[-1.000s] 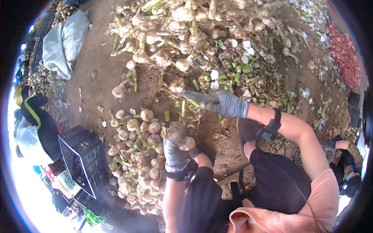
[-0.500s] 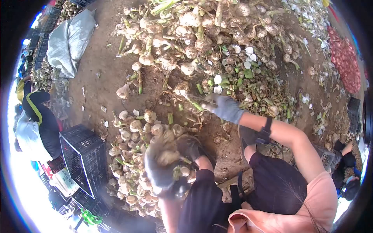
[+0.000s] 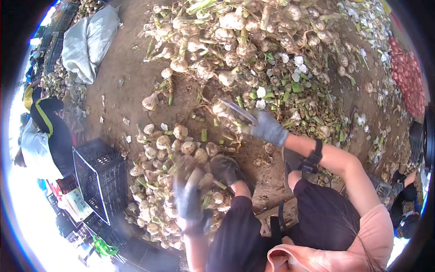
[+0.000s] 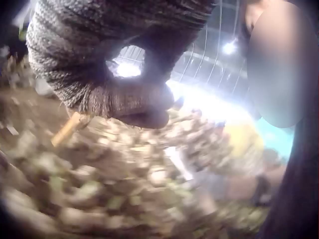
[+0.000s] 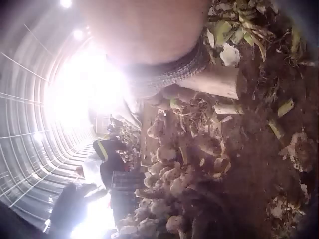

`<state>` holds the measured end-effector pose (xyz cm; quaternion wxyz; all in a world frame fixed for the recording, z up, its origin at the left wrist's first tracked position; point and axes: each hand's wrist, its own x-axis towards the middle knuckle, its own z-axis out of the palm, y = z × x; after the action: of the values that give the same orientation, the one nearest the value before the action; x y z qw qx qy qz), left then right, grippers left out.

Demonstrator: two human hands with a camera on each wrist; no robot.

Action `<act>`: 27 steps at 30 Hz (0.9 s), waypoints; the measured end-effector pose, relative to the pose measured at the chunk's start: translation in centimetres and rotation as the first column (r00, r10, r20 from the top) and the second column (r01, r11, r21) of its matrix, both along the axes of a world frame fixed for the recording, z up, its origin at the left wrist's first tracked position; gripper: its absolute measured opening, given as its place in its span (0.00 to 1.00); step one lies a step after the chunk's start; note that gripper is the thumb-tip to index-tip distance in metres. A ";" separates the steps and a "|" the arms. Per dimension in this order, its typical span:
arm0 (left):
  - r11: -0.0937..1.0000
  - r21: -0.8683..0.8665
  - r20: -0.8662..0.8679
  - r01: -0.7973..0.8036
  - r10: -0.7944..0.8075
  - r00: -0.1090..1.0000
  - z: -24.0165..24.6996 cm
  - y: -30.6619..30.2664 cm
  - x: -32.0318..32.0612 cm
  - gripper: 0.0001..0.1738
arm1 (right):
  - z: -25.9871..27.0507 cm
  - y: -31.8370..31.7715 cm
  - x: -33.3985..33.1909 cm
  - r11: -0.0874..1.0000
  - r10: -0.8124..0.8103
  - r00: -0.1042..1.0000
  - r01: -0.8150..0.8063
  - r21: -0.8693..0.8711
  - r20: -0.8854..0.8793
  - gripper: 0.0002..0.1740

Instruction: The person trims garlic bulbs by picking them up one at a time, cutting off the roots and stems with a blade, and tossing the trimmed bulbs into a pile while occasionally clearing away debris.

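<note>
the right hand (image 3: 269, 129), in a grey glove, grasped a long-bladed tool (image 3: 238, 111), its blade reaching forward and leftward over a garlic bulb (image 3: 219, 109). the left hand (image 3: 189, 197), also gloved, was blurred over a pile of bulbs (image 3: 154, 199); its fingers were curled, but whether they gripped anything could not be told.

left of the blade tip, bare soil (image 3: 129, 90) gave open room. a large heap of stalked garlic (image 3: 235, 27) closed off the space ahead of both hands, and green clippings (image 3: 299, 97) edged the right hand's far side. a dark shoe (image 3: 224, 170) sat just right of the left hand; a black crate (image 3: 99, 181) stood farther left, past the pile.

the left wrist view alone showed a tan stub (image 4: 70, 130) below the left fingers. the right wrist view added a ribbed roof (image 5: 25, 119), outside the head view.
</note>
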<state>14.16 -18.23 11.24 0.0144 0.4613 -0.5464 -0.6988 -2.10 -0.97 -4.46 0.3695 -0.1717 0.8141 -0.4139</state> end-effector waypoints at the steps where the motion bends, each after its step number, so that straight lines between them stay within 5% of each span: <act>1: 0.980 0.193 -0.079 -0.038 0.054 0.995 -2.2 0.6 -1.9 0.34 | 0.2 0.7 0.6 0.998 0.010 0.998 -0.014 -0.069 -0.057 0.28; 3: 0.889 0.451 -0.119 0.076 -0.025 0.993 -6.4 0.7 -4.2 0.32 | 0.5 2.0 2.0 0.978 0.016 0.986 -0.051 -0.202 -0.167 0.31; 4: 0.839 0.531 -0.178 0.115 -0.022 0.984 -8.1 1.0 -4.9 0.30 | 1.2 2.7 2.1 0.989 0.096 0.994 -0.102 -0.108 -0.061 0.34; 6: 0.772 0.612 -0.263 0.170 -0.004 0.965 -9.1 1.7 -6.5 0.25 | 1.8 3.4 2.1 0.966 0.102 0.993 -0.114 -0.233 -0.062 0.32; 8: 0.847 0.495 -0.292 0.194 -0.048 0.955 -9.6 2.6 -7.2 0.26 | 2.8 4.4 1.7 0.962 0.063 0.998 -0.059 -0.267 0.007 0.26; 11: 0.935 0.290 -0.320 0.205 -0.107 0.941 -11.2 3.3 -7.3 0.30 | 3.0 5.6 0.2 0.974 -0.036 0.982 -0.007 -0.226 -0.186 0.21; 12: 0.952 0.248 -0.349 0.182 -0.087 0.933 -11.5 3.9 -7.5 0.31 | 4.6 5.5 -0.5 0.989 0.116 0.898 -0.144 -0.035 -0.424 0.20; 13: 0.966 0.205 -0.378 0.156 -0.069 0.923 -11.8 4.4 -7.6 0.31 | 5.7 5.2 -0.9 0.980 0.171 0.880 -0.198 -0.014 -0.442 0.21; 14: 0.954 -0.079 -0.379 0.289 -0.297 0.877 -13.2 4.3 -6.6 0.29 | 6.7 4.9 -1.1 0.968 0.225 0.859 -0.249 0.008 -0.461 0.22; 15: 0.761 -0.469 -0.188 0.448 -0.582 0.791 -14.5 4.0 -5.9 0.28 | 7.0 4.5 -1.3 0.954 0.277 0.834 -0.300 0.031 -0.478 0.23; 16: 0.394 -0.735 0.102 0.552 -0.740 0.665 -15.7 3.6 -5.1 0.27 | 6.9 4.2 -1.4 0.914 0.403 0.751 -0.363 0.183 -0.523 0.23; 18: -0.029 -0.823 0.394 0.568 -0.748 0.533 -19.9 3.6 -2.7 0.24 | 7.0 3.5 -1.5 0.880 0.452 0.607 -0.425 0.213 -0.654 0.16; 21: 0.081 -0.830 0.291 0.552 -0.781 0.552 -27.8 4.6 2.0 0.19 | 7.9 3.0 -1.4 0.836 0.498 0.431 -0.470 0.284 -0.752 0.11; 22: 0.701 -0.437 -0.045 0.564 -0.644 0.764 -20.2 5.0 -0.5 0.17 | 7.2 3.1 -1.4 0.835 0.497 0.418 -0.469 0.288 -0.760 0.11; 25: 0.729 -0.399 -0.063 0.556 -0.627 0.776 -13.9 5.2 -3.4 0.18 | 6.3 3.7 -1.6 0.814 0.535 0.391 -0.474 0.335 -0.748 0.11; 27: 0.590 -0.505 0.027 0.631 -0.719 0.694 -15.1 5.4 -3.7 0.15 | 6.9 4.1 -1.4 0.810 0.558 0.434 -0.468 0.352 -0.707 0.11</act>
<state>10.46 -12.87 -3.90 -0.0905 0.1348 -0.8307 -0.5325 -3.50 3.12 2.44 0.0913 -0.5541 0.8186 -0.1206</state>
